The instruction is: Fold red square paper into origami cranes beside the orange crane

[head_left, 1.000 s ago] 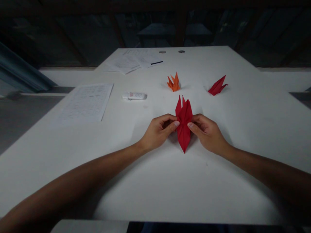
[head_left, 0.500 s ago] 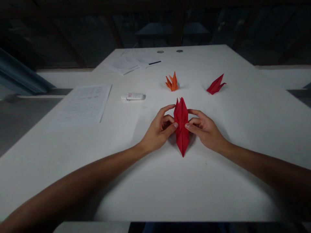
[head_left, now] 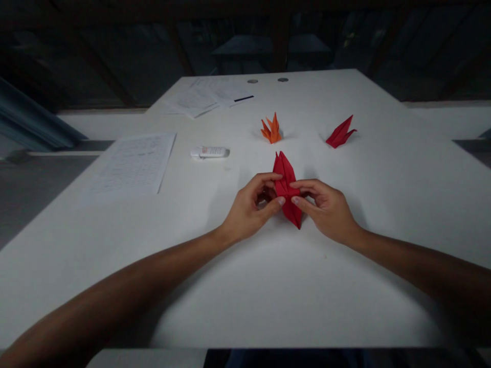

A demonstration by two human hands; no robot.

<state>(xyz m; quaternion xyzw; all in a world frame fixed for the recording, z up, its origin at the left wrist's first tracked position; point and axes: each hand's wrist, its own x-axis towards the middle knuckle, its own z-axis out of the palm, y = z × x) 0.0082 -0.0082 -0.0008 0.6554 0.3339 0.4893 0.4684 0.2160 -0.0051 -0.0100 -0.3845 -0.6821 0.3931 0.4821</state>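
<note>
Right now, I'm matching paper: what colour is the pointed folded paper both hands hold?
Red; the head view shows the pointed folded paper best.

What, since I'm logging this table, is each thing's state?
Left hand: closed on the held red paper
Right hand: likewise
Held red paper: folded, slanted
Orange paper: folded, points up, unheld
Farther red paper: folded, unheld
White printed object: lying down, unheld
Nearer paper: lying flat
Far sheets: spread out, overlapping
Dark strip: lying at their right
Two discs: apart

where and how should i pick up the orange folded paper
Probably best pinched lightly at its low body, coming from the right: the orange folded paper stands with narrow points rising from that body and the leftmost leaning left, so this should avoid bending them.
</note>
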